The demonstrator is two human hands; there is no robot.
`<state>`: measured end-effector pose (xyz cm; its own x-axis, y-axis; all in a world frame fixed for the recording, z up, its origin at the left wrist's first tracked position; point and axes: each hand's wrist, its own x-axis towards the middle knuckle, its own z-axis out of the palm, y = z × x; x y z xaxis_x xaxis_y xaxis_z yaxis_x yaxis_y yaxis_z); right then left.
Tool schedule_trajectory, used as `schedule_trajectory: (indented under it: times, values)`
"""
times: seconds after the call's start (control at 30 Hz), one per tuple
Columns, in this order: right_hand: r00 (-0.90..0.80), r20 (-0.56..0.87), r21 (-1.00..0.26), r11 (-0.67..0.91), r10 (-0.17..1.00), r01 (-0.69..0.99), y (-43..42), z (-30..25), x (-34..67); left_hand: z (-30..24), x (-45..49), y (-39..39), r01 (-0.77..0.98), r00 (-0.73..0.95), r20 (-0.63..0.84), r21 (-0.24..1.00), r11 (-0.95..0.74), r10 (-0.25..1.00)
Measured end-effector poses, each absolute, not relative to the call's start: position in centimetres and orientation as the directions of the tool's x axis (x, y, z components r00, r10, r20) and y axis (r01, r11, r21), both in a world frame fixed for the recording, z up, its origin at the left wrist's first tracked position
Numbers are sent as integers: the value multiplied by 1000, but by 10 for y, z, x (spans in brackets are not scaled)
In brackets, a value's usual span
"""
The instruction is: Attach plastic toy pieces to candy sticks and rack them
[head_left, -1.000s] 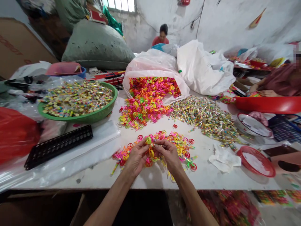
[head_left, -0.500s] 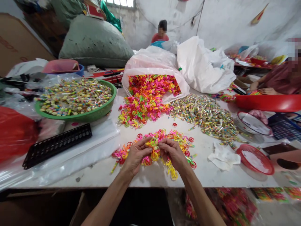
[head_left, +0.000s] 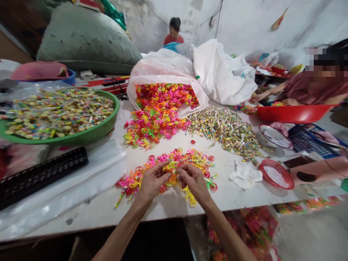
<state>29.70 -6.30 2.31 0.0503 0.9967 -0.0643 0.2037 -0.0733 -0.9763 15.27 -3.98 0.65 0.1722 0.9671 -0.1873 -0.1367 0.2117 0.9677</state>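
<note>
Over the near edge of a loose pile of bright plastic pieces [head_left: 176, 156], both of my hands work close together. My left hand [head_left: 152, 181] pinches a small yellow-green plastic piece [head_left: 170, 166] between thumb and fingers. Right beside it, my right hand [head_left: 193, 178] has its fingers closed in a pinch; whatever lies between them is too small and hidden to name. The pile holds pink, orange, yellow and red pieces, many with ring shapes, and a few slim, multicoloured tubes [head_left: 119, 198] among them.
Behind the pile, an open white sack [head_left: 165, 67] spills more plastic pieces. A heap of small filled tubes [head_left: 225, 130] lies to its right. Left stand a green basin [head_left: 108, 123] and a black rack [head_left: 54, 165]. A red basket [head_left: 288, 179] sits right; co-workers sit beyond.
The view has turned a little to the right, so things appear shifted left. Both my hands stay close together over the pile, fingers still pinched. The co-worker at right has an arm stretched out.
</note>
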Motion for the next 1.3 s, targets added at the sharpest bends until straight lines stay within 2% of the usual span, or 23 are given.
schedule_trajectory:
  times: [0.07, 0.13, 0.17, 0.23, 0.3, 0.37, 0.43, 0.57, 0.73, 0.8, 0.87, 0.93, 1.0, 1.07, 1.13, 1.23, 1.3]
  values:
    - [122, 83, -909, 25, 989, 416, -68, 21, 317, 4, 140, -41, 103, 133, -6, 995, -8, 991]
    - [192, 276, -753, 87, 942, 652, -79, 12, 340, -6, 115, -44, 396, 74, 218, 889, -229, 973]
    - [208, 343, -666, 81, 916, 742, -86, 3, 350, -14, 100, -46, 529, 92, 274, 801, -280, 957]
    - [208, 400, -524, 37, 893, 851, -102, -18, 360, -35, 72, -50, 745, 169, 276, 593, -306, 946]
    - [155, 375, -419, 18, 914, 908, -113, -42, 358, -55, 58, -52, 835, 243, 229, 445, -324, 942]
    - [125, 343, -347, 2, 931, 938, -114, -61, 349, -68, 64, -51, 865, 260, 221, 379, -328, 940]
    - [131, 338, -299, -26, 932, 954, -105, -72, 341, -73, 84, -45, 865, 255, 231, 380, -329, 939]
    - [132, 346, -241, -48, 929, 969, -73, -77, 349, -65, 138, -30, 818, 275, 191, 468, -333, 942]
    - [71, 394, -221, 19, 916, 975, -47, -73, 378, -47, 173, -24, 710, 238, 113, 658, -253, 965]
    - [63, 418, -229, 39, 906, 973, -44, -67, 391, -39, 170, -17, 665, 216, 133, 705, -246, 967]
    - [92, 444, -294, 48, 891, 954, -38, -56, 407, -33, 158, -1, 632, 175, 219, 723, -280, 960]
    - [160, 430, -416, 37, 888, 909, -26, -43, 427, -29, 139, 26, 638, 159, 301, 695, -330, 940]
    - [238, 357, -495, -33, 903, 868, -4, -28, 448, -29, 119, 58, 754, 235, 293, 547, -364, 927]
    - [311, 281, -454, -160, 908, 877, 25, -16, 468, -33, 104, 89, 830, 337, 258, 373, -415, 906]
    - [373, 226, -375, -273, 900, 886, 55, -9, 483, -38, 97, 111, 832, 441, 203, 274, -482, 875]
    - [393, 181, -334, -319, 902, 887, 94, -11, 489, -42, 94, 121, 819, 505, 169, 218, -531, 847]
    - [389, 145, -287, -338, 910, 897, 111, -17, 484, -42, 94, 117, 823, 453, 238, 258, -505, 859]
